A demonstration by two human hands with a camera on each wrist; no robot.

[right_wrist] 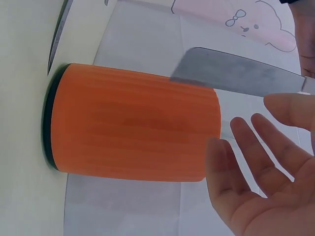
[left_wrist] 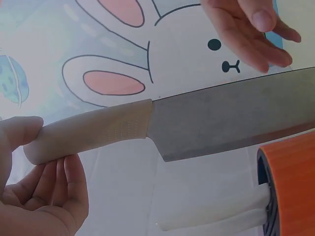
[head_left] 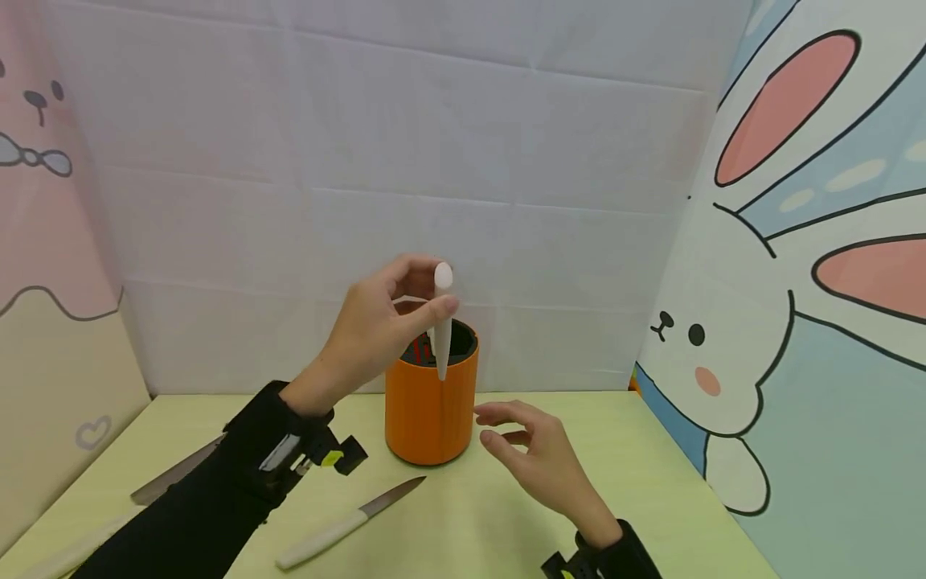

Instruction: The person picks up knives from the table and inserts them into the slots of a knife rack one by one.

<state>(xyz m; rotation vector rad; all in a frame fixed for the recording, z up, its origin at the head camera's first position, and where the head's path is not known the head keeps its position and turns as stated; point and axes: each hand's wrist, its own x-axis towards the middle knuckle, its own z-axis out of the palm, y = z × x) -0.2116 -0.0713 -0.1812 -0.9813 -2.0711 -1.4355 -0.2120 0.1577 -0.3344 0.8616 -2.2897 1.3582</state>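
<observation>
My left hand [head_left: 379, 314] pinches a wide-bladed kitchen knife by the end of its white handle [left_wrist: 93, 130], between thumb and fingers. The knife's broad steel blade [left_wrist: 231, 113] points down beside the upper part of an orange knife block [head_left: 432, 410], and overlaps its top edge in the right wrist view. White handles [left_wrist: 216, 214] stick out of the block's top, which has a dark insert. Right of the block, my right hand [head_left: 538, 458] holds nothing, its fingers apart and slightly bent close to the block's side [right_wrist: 133, 123].
A smaller knife [head_left: 340, 527] with a white handle lies on the pale yellow table [head_left: 463, 523] in front of the block. Another blade [head_left: 177, 474] lies at the left, partly under my left sleeve. A white cloth wall [head_left: 217, 241] stands behind, with cartoon panels at both sides.
</observation>
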